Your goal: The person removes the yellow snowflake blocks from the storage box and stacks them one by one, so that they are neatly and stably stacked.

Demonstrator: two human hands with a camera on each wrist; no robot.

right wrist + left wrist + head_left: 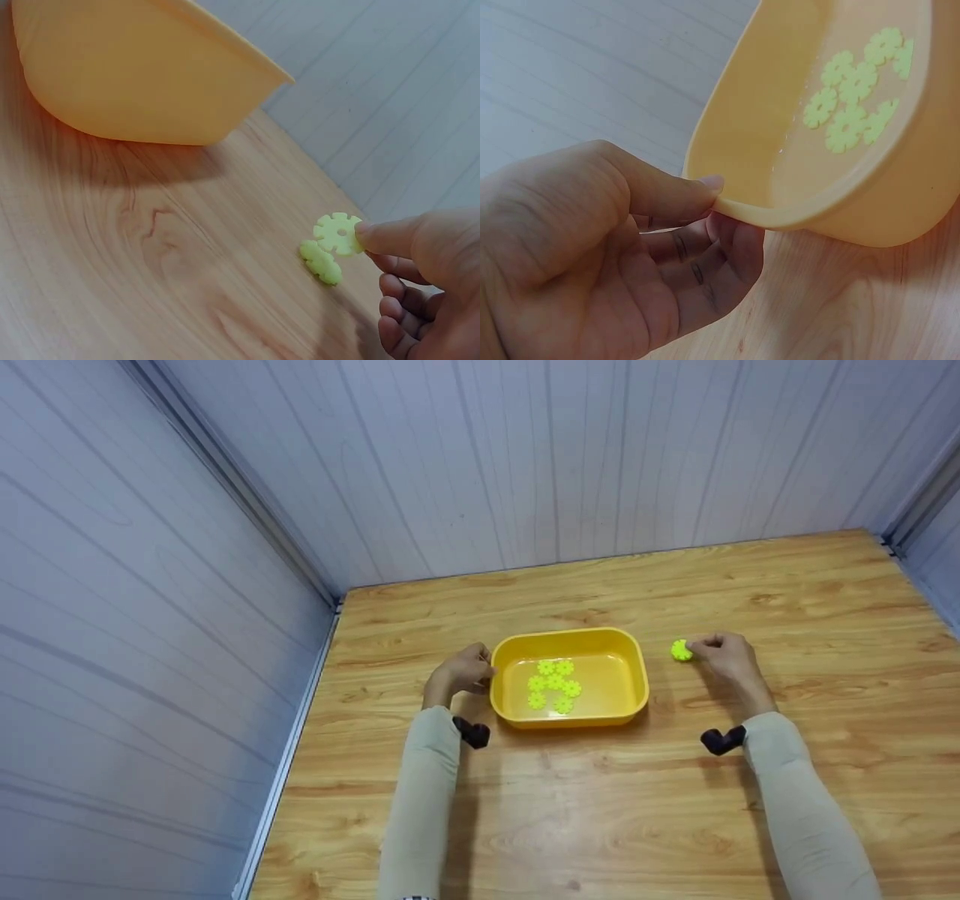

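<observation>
A yellow plastic tub [609,679] stands on the wooden table with several yellow-green, notched flower-shaped discs [555,682] lying flat on its floor. At the tub's left end, my left hand [465,667] pinches the rim [761,216], thumb on the inner side and fingers curled outside. To the right of the tub, my right hand [727,658] pinches a notched yellow-green disc [337,232] by its edge between thumb and finger. Just beneath that disc, the right wrist view shows another yellow-green piece [320,262], whose exact shape is hard to make out.
Wood-grain table top [570,810] surrounds the tub. Pale panelled walls rise behind the table [510,465] and along its left side [135,660]. Black wrist mounts [723,740] stick out from both sleeves above the table.
</observation>
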